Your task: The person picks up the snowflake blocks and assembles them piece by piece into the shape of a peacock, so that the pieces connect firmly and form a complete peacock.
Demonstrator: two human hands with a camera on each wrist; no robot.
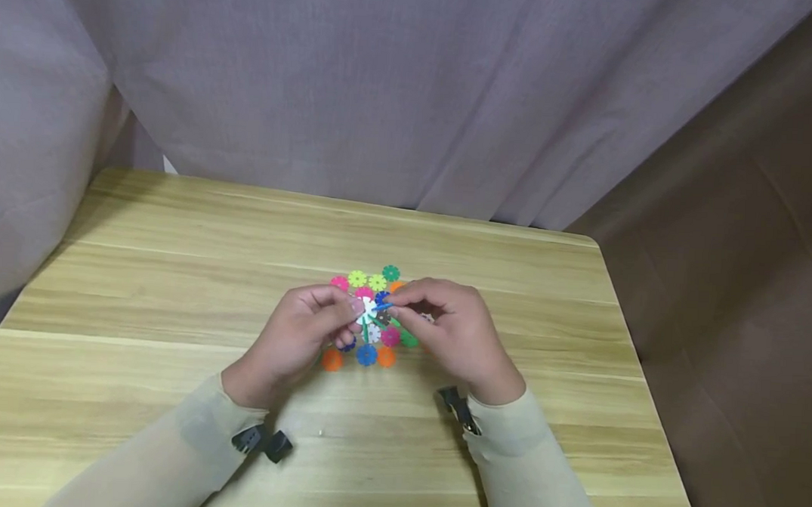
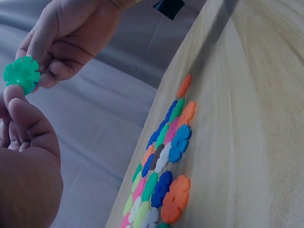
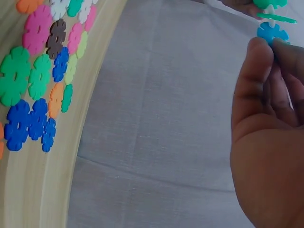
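Note:
Both hands meet above a pile of coloured snowflake discs [image 1: 367, 354] on the wooden table [image 1: 174, 274]. Between them they hold a small cluster of joined discs [image 1: 374, 312]. My left hand [image 1: 352, 308] pinches it from the left and my right hand [image 1: 393, 307] from the right. In the left wrist view a green disc [image 2: 21, 73] of the cluster sits between my left fingertip [image 2: 14, 95] and the right hand's fingers [image 2: 52, 66]. In the right wrist view my right fingertips [image 3: 259, 47] pinch a blue disc [image 3: 271, 33], with a green disc [image 3: 275, 19] edge-on above it.
The loose discs [image 2: 166, 171] lie flat and close together at the table's middle [image 3: 38, 71]. Grey curtain [image 1: 386, 94] hangs behind the table and at the left. A brown surface [image 1: 731, 298] stands to the right. Black wrist mounts [image 1: 262, 440] sit at both cuffs.

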